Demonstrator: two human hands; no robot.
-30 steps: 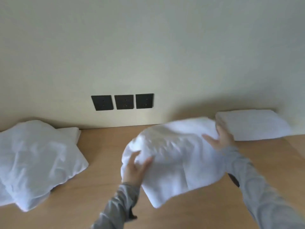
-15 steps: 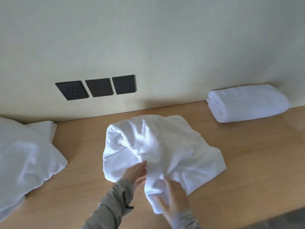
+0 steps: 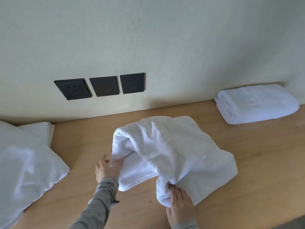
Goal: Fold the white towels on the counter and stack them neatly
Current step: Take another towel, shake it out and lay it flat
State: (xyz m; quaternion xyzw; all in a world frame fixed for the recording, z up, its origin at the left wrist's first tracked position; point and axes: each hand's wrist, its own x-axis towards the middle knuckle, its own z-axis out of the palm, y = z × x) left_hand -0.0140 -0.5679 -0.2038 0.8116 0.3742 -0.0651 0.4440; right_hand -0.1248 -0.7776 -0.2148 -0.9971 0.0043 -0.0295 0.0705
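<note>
- The crumpled white towel (image 3: 173, 154) lies mid-counter, its left side lifted into a loose arch.
- The left hand (image 3: 105, 170) pinches the towel's left edge, fingers tucked under the cloth.
- The right hand (image 3: 180, 205) has its fingers curled round a bunched fold at the near edge.
- A folded towel (image 3: 257, 104) sits against the wall, far right, well apart.
- A heap of unfolded towels (image 3: 28, 162) rests at the left.
- Beneath is the wooden counter (image 3: 85, 146); three black sockets (image 3: 104, 85) are on the wall.

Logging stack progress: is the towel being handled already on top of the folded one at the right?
No: the crumpled towel lies apart from the folded towel, with bare counter between them.
</note>
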